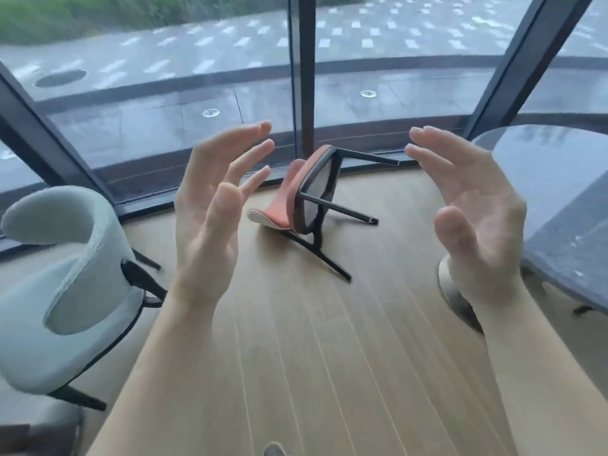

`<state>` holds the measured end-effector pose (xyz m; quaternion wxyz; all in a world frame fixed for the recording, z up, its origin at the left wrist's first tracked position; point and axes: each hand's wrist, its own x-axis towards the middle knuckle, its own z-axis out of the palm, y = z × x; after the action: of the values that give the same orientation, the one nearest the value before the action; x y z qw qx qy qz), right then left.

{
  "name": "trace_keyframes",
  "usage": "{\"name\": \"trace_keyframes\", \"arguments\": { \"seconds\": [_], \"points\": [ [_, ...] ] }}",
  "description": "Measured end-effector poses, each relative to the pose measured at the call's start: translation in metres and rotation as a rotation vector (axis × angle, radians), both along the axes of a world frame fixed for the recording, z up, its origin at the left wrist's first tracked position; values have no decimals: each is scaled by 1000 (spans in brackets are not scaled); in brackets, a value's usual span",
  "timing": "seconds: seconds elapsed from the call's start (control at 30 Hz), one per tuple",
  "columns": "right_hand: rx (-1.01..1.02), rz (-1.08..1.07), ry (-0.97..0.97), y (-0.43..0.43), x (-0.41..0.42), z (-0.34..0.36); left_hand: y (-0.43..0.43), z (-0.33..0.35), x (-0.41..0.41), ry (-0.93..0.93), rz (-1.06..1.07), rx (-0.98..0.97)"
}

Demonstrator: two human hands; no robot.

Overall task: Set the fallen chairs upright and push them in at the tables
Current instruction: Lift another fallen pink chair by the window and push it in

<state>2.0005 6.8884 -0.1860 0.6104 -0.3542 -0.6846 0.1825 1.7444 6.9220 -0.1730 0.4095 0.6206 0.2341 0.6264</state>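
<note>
Left hand: your left hand (210, 205) is raised in front of you, palm turned inward, fingers spread and slightly curled, gripping nothing.
Right hand: your right hand (473, 205) mirrors it, palm facing the left one, fingers extended and loose, also empty.
Gap: the two hands are well apart, with the fallen chair showing between them (in the picture only, it lies farther off on the floor).
Fallen chair: the orange chair (296, 195) is tipped on its side on the wooden floor (312, 357), near the window frame (301, 77); the dark underside of its seat faces right.
Legs: black legs stick out sideways to the right, two lifted off the floor, one lower leg running along the floor toward you.
Backrest: its pale rim touches the floor on the left side of the chair.
Pale chair: a pale tub chair (65, 274) stands at your left, near your left forearm, not touching it.
Table: the round dark table (559, 199) sits at your right, its top partly behind your right hand; its base (450, 291) peeks out below the wrist.
Contact: neither hand touches any chair.
</note>
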Motion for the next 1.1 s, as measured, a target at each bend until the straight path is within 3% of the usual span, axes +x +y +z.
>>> {"name": "trace_keyframes", "arguments": {
  "seconds": [0.17,0.4,0.6,0.87,1.1],
  "points": [
    [-21,-15,32,63,-64,-3,66,1,-64,21,4,9],
    [-77,-30,33,156,-102,-11,169,-2,-90,41,-36,-13],
    [-57,30,45,282,-126,-14,261,3,-116,95,54,19],
    [-95,281,142,456,-226,-4,381,21,-193,163,257,-7],
    [-95,284,101,596,-289,-23,529,-6,-256,138,253,27]
  ]
}}
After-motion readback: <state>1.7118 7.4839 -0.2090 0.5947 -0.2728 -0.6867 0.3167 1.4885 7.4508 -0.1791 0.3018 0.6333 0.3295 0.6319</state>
